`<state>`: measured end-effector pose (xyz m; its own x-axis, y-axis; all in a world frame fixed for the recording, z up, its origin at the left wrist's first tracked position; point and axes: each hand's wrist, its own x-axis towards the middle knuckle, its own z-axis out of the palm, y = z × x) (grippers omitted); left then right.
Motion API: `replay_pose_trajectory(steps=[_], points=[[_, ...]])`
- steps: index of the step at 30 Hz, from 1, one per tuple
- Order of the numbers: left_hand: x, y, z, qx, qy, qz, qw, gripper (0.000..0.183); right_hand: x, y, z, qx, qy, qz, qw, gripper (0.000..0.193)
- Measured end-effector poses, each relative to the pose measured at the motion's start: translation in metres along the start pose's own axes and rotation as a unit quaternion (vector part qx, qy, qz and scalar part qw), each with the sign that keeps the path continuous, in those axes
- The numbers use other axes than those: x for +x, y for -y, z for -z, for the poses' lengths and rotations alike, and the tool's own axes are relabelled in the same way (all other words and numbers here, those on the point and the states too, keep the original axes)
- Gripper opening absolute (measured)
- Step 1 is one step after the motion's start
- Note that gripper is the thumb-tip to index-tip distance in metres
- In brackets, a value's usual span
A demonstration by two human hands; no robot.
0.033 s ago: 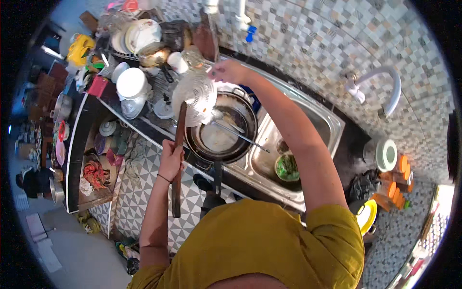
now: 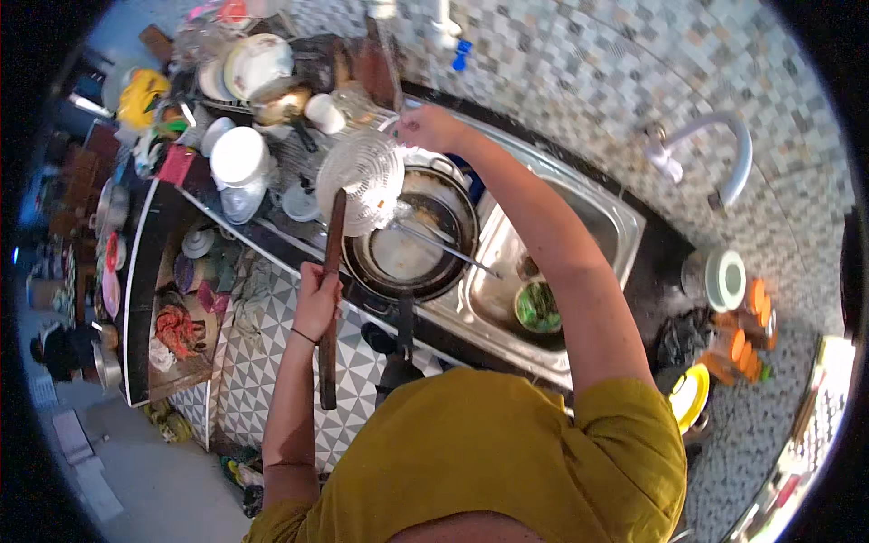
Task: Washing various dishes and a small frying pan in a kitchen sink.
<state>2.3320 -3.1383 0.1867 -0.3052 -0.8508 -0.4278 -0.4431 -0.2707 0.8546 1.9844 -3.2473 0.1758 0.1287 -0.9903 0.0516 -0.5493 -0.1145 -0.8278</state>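
Dark bench with a steel sink and crowded dishes

The dark-topped bench (image 2: 272, 237) carries a stainless steel sink (image 2: 605, 217) set into it. Left of the sink a round dark metal pan (image 2: 407, 258) rests on its edge; farther left stand white upturned bowls (image 2: 239, 156), stacked plates (image 2: 256, 60) and a yellow container (image 2: 143, 96). Right of the sink sit orange-lidded jars (image 2: 738, 344).

Lots of colour here: mustard-yellow shirt (image 2: 489, 452), white mesh skimmer (image 2: 362, 176) on a dark brown wooden handle (image 2: 329, 290), blackened pan (image 2: 407, 249), silver steel sink (image 2: 579, 235), grey-white mosaic wall tiles (image 2: 579, 81), black-and-white triangle tiles on the counter front (image 2: 249, 362).
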Motion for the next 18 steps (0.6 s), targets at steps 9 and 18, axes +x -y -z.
replay_pose_trajectory(steps=[9,18], points=[[-0.007,0.011,-0.022,-0.145,0.129,0.078,0.978,0.015,-0.266,-0.155,-0.026,-0.251,0.241,-0.362,0.865,0.014],[-0.004,-0.020,-0.065,-0.122,0.137,0.072,0.980,0.015,-0.398,-0.147,-0.145,-0.320,0.116,-0.354,0.871,0.057]])
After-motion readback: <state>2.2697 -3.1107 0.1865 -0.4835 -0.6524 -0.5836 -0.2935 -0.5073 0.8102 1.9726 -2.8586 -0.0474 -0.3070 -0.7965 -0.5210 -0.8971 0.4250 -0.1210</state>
